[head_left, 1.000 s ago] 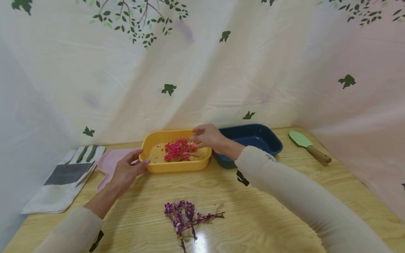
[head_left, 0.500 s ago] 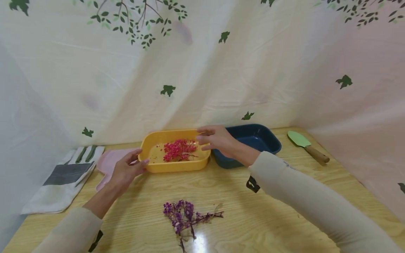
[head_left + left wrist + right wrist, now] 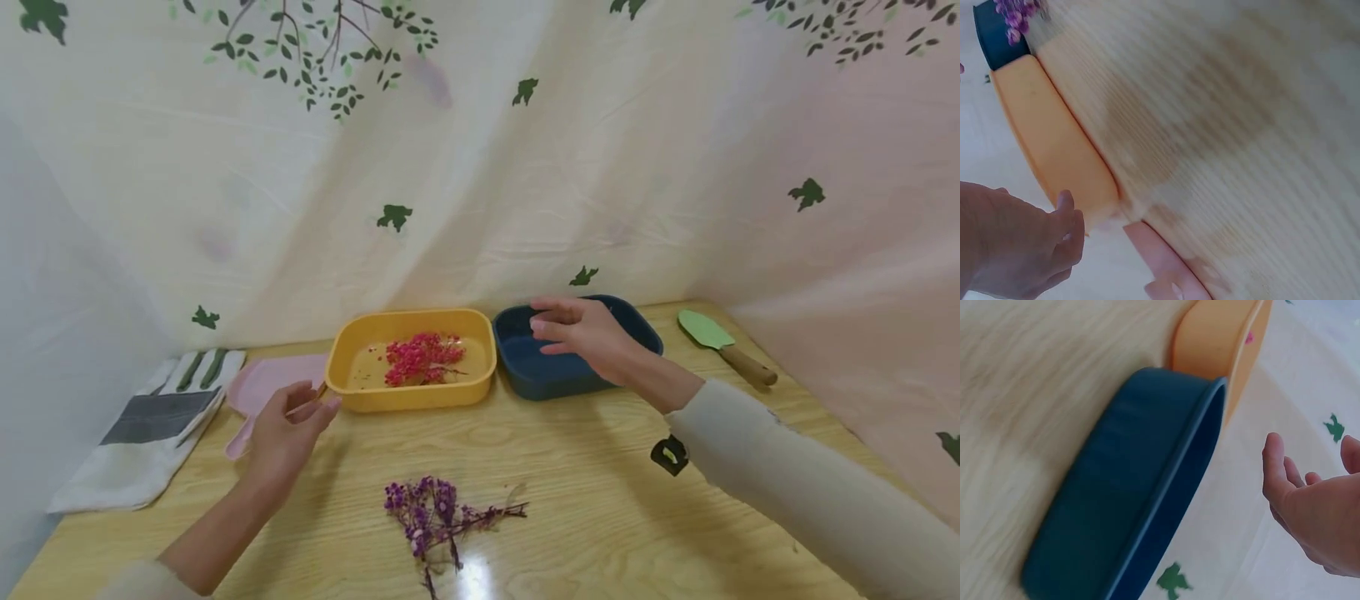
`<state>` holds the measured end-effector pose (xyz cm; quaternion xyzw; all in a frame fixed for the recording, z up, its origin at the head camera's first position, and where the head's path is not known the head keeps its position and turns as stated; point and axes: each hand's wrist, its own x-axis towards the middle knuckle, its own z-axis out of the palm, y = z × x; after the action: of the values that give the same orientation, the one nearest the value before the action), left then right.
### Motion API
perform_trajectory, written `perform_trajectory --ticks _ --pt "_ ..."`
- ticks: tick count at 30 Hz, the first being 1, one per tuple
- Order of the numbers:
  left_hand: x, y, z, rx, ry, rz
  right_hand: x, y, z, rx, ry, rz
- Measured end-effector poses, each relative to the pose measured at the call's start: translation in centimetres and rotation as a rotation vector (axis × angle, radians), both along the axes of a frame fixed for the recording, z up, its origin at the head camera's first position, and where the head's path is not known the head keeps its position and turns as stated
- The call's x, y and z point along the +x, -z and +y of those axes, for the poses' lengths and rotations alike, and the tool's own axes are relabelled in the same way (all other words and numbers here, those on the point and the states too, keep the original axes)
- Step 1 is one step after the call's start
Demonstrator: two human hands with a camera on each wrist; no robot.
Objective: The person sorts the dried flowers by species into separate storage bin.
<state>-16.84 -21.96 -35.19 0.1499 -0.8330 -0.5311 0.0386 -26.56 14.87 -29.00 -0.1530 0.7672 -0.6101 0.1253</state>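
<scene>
Pinkish-red dried flowers (image 3: pixel 422 358) lie in the yellow tray (image 3: pixel 408 400) at the back of the table. Beside the tray's left end is my left hand (image 3: pixel 283 433), its fingers loosely bent and holding nothing; whether a fingertip still touches the rim I cannot tell. My right hand (image 3: pixel 588 333) hovers over the dark blue tray (image 3: pixel 551 385) with relaxed, parted fingers and nothing in them. In the right wrist view that hand (image 3: pixel 1316 509) stands apart from the blue tray's rim (image 3: pixel 1175 469). A sprig of purple dried flowers (image 3: pixel 431 512) lies on the table in front.
White gloves (image 3: pixel 161 417) with grey bands lie at the left. Next to them is a flat pink thing with a short handle (image 3: pixel 262 383), partly behind my left hand. A green-bladed trowel (image 3: pixel 738 354) with a wooden handle lies far right. Printed cloth (image 3: pixel 450 167) hangs behind the table.
My right hand has moved right, from the flowers in the yellow tray to above the blue tray. My left hand has drawn slightly left and down from the yellow tray's end.
</scene>
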Motion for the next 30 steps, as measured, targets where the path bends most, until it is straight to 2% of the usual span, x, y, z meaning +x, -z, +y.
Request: perform_trajectory --ticks 5,8,13,17,20,26,30 --pt "2.3 -0.1 0.8 -0.045 0.017 0.011 0.3 0.9 2.1 0.019 0.036 0.041" --pt "3.4 -0.2 1.6 -0.094 0.058 0.029 0.3 1.3 3.6 0.035 0.069 0.060" --pt "4.7 -0.3 3.2 -0.113 0.133 0.035 -0.1 1.6 6.4 0.104 0.165 0.066" --pt "5.5 -0.3 3.9 -0.107 0.139 -0.026 -0.2 1.7 8.3 0.172 0.230 0.094" --pt "5.9 -0.1 4.1 -0.070 0.120 -0.080 -0.3 1.8 9.6 0.209 0.253 0.115" --pt "6.5 0.7 4.2 0.046 0.097 -0.132 -1.1 2.8 11.9 0.289 0.311 0.141" --pt "7.0 1.1 4.6 0.109 0.083 -0.192 -1.9 3.7 13.3 0.371 0.286 0.157"
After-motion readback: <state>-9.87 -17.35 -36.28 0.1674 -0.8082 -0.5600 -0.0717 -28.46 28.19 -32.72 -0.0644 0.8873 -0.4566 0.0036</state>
